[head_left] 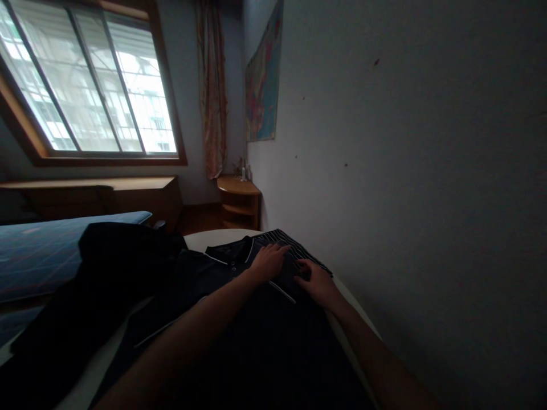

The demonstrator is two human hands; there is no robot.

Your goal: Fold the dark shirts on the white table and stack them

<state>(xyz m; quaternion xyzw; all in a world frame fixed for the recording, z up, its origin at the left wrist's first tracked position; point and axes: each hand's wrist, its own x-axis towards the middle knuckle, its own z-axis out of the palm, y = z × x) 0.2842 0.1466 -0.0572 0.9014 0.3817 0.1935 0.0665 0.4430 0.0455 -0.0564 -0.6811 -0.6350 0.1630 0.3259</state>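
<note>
A dark polo shirt (260, 324) with white piping lies spread front side up, its collar (228, 248) at the far end. My left hand (269, 260) rests on the shirt near the shoulder, fingers stretched out and lying flat. Just to its right is my right hand (318, 283) at the striped sleeve (305, 254); its fingers are bent, with a gap between thumb and forefinger. I see no cloth pinched in either hand. Dim light hides the lower part of the shirt.
The shirt lies on a white, round-edged table (200, 239). Black clothing (123, 256) is heaped at the left, beside a blue mattress (38, 250). A wall (384, 199) runs close along the right. A wooden corner shelf (239, 185) stands beyond the table.
</note>
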